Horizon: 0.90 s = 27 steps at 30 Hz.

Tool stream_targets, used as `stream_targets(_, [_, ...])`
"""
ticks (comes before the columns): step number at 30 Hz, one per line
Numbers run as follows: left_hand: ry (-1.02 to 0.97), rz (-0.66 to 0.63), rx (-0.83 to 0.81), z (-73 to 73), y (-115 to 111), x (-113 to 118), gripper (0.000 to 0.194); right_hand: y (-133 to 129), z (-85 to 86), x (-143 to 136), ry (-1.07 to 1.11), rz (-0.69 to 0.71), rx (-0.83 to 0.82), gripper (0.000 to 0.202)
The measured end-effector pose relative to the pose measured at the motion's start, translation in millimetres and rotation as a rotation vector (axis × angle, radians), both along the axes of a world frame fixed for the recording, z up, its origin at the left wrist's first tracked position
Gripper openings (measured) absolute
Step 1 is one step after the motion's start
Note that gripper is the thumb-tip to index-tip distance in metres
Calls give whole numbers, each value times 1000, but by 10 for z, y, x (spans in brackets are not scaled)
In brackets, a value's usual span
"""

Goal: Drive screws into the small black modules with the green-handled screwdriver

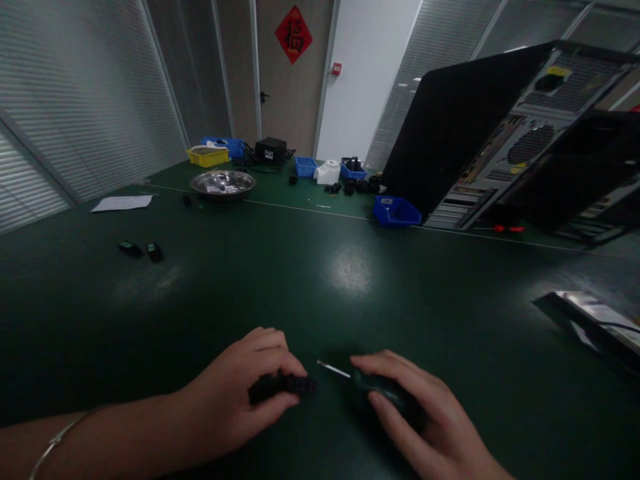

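Near the front of the green table, my left hand (250, 383) grips a small dark blocky part (303, 385) between thumb and fingers; its exact kind is too dark to make out. My right hand (425, 407) is wrapped around the dark handle of a screwdriver (380, 390). The screwdriver's short metal shaft points left, toward the blocky part. A small gap separates the tip from that part. Two small dark devices (153, 251) with greenish faces lie farther off to the left.
A steel bowl (223, 193), a yellow bin (207, 157) and a paper sheet (123, 203) are at the back left. Farther right stand a blue bin (397, 212) and a large black computer case (465, 120). At the right edge lies a flat metallic unit (595, 313).
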<state>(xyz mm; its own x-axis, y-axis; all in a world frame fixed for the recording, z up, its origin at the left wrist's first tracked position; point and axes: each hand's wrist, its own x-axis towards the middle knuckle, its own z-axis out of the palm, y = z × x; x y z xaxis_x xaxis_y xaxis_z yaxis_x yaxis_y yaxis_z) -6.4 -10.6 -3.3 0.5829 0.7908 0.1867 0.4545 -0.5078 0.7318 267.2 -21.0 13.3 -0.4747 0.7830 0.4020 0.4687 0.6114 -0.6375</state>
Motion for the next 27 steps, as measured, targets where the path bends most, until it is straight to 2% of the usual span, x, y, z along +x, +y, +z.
stream_targets(3, [62, -41, -7, 22, 15, -7, 23, -39, 53, 3, -23, 3, -51, 44])
stream_targets(9, [73, -73, 20, 55, 10, 7, 20, -148, 165, -87, 38, 78, -154, 25])
stream_targets(14, [75, -95, 58, 44, -8, 27, 20, -239, 204, -154, -259, 354, -207, 19])
stream_targets(16, [76, -116, 72, 44, -22, 36, 21, -278, 171, -188, -337, 448, -163, 12])
stream_targets(18, [82, -131, 81, 47, -37, 45, 21, -316, 106, -225, -353, 520, -64, 28])
stream_targets(21, [93, -140, 93, 51, -54, 56, 20, -364, -3, -276, -394, 521, 64, 46])
stream_targets(27, [103, -167, 78, 52, -84, 69, 17, -408, -90, -292, -412, 559, 99, 29])
